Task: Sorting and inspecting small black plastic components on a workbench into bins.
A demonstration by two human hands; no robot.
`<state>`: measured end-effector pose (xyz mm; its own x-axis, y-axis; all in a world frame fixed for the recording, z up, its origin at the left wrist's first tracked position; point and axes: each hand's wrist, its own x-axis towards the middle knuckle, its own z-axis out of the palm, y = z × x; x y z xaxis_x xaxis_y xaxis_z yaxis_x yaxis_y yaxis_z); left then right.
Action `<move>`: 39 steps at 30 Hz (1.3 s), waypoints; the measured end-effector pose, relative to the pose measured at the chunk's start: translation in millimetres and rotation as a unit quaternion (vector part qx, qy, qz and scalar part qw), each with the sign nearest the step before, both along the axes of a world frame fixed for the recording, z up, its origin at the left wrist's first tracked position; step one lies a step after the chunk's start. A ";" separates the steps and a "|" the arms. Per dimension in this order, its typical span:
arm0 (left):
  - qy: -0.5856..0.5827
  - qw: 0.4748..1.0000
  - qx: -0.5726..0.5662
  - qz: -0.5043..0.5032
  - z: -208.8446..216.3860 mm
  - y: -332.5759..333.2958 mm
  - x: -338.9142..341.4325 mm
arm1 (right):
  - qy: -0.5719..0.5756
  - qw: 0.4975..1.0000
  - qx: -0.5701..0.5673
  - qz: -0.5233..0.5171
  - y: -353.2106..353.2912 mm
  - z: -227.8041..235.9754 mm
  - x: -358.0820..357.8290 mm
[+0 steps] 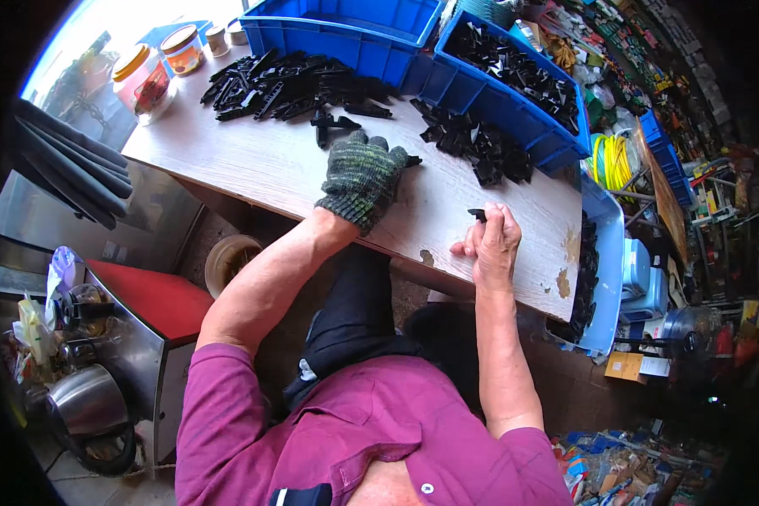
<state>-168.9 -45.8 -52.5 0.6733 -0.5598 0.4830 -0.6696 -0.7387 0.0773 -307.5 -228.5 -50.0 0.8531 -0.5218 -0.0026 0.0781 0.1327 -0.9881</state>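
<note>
My left hand (364,179), in a grey-green knit glove, is closed low over the white tabletop. The end of a black plastic part (414,160) sticks out on the right side of its fingers; the rest is hidden under the glove. Just beyond the knuckles lies another black part (331,123). My bare right hand (495,240), nearer the table's front edge, pinches a small black plastic piece (478,214) between thumb and fingers. Ahead of the left hand is a heap of long black parts (287,84). A pile of shorter black pieces (481,145) lies ahead of the right hand.
Blue crates (337,42) line the table's back, the right one (514,110) full of black pieces. Lidded jars (140,83) stand at the far left. Right of the table is a light-blue tub (609,278). A kettle (91,401) stands lower left by a red-topped cabinet (156,295).
</note>
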 end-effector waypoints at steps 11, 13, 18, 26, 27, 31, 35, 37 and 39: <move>0.077 0.994 -0.050 -0.058 14.3 -0.5 -47.1 | -0.008 1.000 -0.004 -0.002 0.3 0.8 1.9; 0.075 0.993 -0.046 -0.078 10.6 -2.3 -47.5 | 0.001 1.000 -0.007 -0.011 -2.1 -1.0 1.9; 0.064 0.991 -0.081 -0.084 -4.9 2.0 -43.9 | -0.002 1.000 -0.003 -0.016 0.7 0.3 4.2; -0.001 0.996 -0.085 0.010 6.0 19.6 -48.8 | -0.006 1.000 0.007 -0.021 1.2 -0.2 1.9; 0.000 0.996 -0.087 0.005 7.1 21.0 -50.1 | -0.006 1.000 0.006 -0.025 0.9 0.1 1.2; 0.006 0.995 -0.094 -0.018 3.7 26.3 -50.9 | -0.009 1.000 0.010 -0.020 1.6 1.8 2.7; 0.031 0.974 -0.165 -0.153 -2.5 8.8 -53.6 | 0.004 1.000 0.012 -0.028 2.1 3.6 3.3; 0.152 0.940 -0.254 -0.169 -10.0 -11.7 -66.7 | -0.013 0.998 0.049 -0.043 2.2 2.9 2.0; 0.186 0.921 -0.283 -0.191 -9.7 -27.1 -76.4 | 0.010 0.997 0.042 -0.064 3.2 6.7 -0.5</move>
